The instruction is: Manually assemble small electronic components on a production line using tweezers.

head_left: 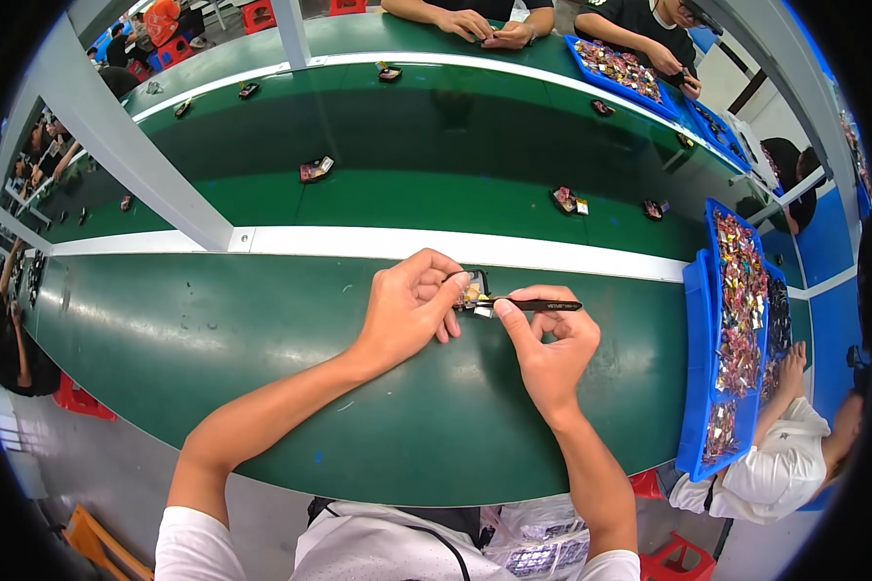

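Observation:
Above the green worktop (262, 320), my left hand (405, 308) pinches a small black-framed assembly (475, 288) with pale and yellowish parts inside. My right hand (558, 356) is closed round black tweezers (548, 305), thumb on top. The tweezers point left, and their tips reach the assembly. Whether the tips grip any part is too small to tell. My left fingers hide some of the assembly.
Beyond a white rail (455, 245) lies a dark green conveyor belt (436, 145) with several small assemblies on it. Blue trays (693, 387) full of small wired parts stand at the right. A white post (131, 136) rises at left. Co-workers sit opposite and to the right.

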### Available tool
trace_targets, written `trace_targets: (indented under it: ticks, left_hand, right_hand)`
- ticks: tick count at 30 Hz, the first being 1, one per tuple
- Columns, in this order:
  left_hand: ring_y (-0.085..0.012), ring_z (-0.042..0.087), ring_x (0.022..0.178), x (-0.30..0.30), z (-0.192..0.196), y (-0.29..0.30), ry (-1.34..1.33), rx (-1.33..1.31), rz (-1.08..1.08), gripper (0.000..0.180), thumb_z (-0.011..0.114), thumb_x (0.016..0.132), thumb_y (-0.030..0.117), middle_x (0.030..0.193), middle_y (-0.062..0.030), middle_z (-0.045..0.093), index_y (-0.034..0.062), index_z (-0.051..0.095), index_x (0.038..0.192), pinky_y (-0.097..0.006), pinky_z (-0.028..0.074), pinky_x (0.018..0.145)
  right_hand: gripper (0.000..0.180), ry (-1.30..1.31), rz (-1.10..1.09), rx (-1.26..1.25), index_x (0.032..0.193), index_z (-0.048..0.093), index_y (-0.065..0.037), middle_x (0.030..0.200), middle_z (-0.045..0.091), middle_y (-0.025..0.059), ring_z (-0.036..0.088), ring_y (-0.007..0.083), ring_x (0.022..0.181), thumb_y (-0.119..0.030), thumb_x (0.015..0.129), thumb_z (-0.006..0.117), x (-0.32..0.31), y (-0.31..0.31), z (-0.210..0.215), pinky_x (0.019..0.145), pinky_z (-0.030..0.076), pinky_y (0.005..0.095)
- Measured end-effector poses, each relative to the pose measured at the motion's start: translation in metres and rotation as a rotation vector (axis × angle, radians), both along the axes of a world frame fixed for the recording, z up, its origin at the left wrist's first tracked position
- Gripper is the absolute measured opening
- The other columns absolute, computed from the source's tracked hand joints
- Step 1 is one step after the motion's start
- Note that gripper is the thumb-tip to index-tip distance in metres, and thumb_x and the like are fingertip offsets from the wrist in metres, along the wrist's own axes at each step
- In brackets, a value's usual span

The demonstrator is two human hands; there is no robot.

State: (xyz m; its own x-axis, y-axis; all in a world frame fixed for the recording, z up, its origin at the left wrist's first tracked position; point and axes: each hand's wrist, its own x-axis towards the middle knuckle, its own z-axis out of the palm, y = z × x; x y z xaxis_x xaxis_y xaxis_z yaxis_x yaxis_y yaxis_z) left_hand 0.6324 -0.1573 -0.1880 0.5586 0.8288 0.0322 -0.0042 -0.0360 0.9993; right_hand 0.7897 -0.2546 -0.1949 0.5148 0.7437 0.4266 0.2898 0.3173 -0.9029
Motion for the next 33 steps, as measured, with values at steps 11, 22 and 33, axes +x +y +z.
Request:
trace_targets:
  ticks: [11, 22, 33]
  left_hand:
    - [-0.0174, 0.069, 0.061, 0.003, 0.0, -0.002, -0.079, -0.03, -0.059, 0.018, 0.061, 0.101, 0.008, 0.085, -0.0138, 0.069, -0.0073, 0.058, 0.11, -0.027, 0.054, 0.048]
    - [-0.0176, 0.069, 0.061, 0.002, -0.002, 0.0, -0.098, -0.03, -0.087, 0.021, 0.06, 0.102, 0.007, 0.089, -0.0152, 0.07, -0.0081, 0.058, 0.116, -0.027, 0.055, 0.049]
    - [-0.0175, 0.068, 0.059, 0.005, -0.008, 0.005, -0.131, -0.078, -0.162, 0.029, 0.057, 0.105, 0.015, 0.093, -0.0152, 0.072, -0.0077, 0.066, 0.121, -0.027, 0.057, 0.049]
  right_hand:
    - [0.012, 0.054, 0.075, -0.054, 0.093, 0.071, 0.004, 0.076, 0.069, 0.0009, 0.043, -0.0025, 0.051, 0.002, 0.084, 0.079, 0.006, -0.002, 0.002, 0.046, 0.028, 0.0186]
    - [0.012, 0.411, 0.195, -0.201, 0.098, 0.066, 0.006, 0.086, 0.072, 0.0121, 0.071, 0.0139, 0.078, 0.007, 0.088, 0.074, 0.008, -0.002, 0.016, 0.064, 0.052, 0.021]
    - [0.008, 0.129, 0.119, 0.032, 0.089, 0.073, 0.004, 0.085, 0.073, 0.0047, 0.044, -0.0008, 0.051, 0.005, 0.084, 0.079, 0.01, -0.002, 0.002, 0.047, 0.031, 0.018]
